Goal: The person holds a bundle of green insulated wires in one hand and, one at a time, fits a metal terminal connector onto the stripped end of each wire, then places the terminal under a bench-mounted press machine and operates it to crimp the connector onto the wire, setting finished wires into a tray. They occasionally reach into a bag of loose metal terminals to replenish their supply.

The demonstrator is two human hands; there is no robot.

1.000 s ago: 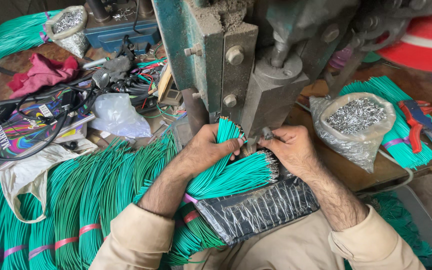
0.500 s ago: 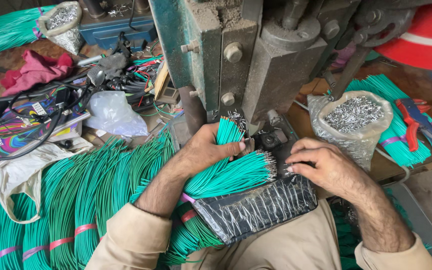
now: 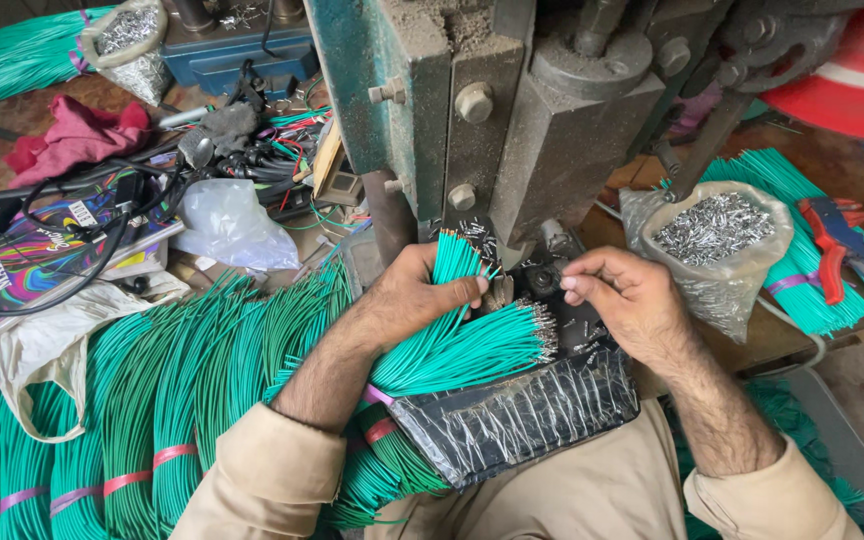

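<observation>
My left hand [image 3: 414,298] grips a small bunch of green wires [image 3: 452,258] and holds their tips up against the base of a grey metal press [image 3: 542,110]. Below it a thicker bundle of green wires with metal-tipped ends [image 3: 467,352] lies across a black plastic-wrapped pad [image 3: 522,415] on my lap. My right hand [image 3: 630,298] hovers just right of the press's die. Its thumb and fingertips are pinched together, and I can make out nothing between them.
A plastic bag of small metal terminals [image 3: 717,235] sits at the right on more green wires, beside a red-handled tool [image 3: 837,250]. Large tied bundles of green wire [image 3: 152,400] fill the left. Black cables [image 3: 42,250], a red cloth [image 3: 77,135] and a clear bag [image 3: 227,225] clutter the bench.
My right hand has drawn back from the wire tips at the press and now sits a little to the right. My left hand keeps its grip on the wires.
</observation>
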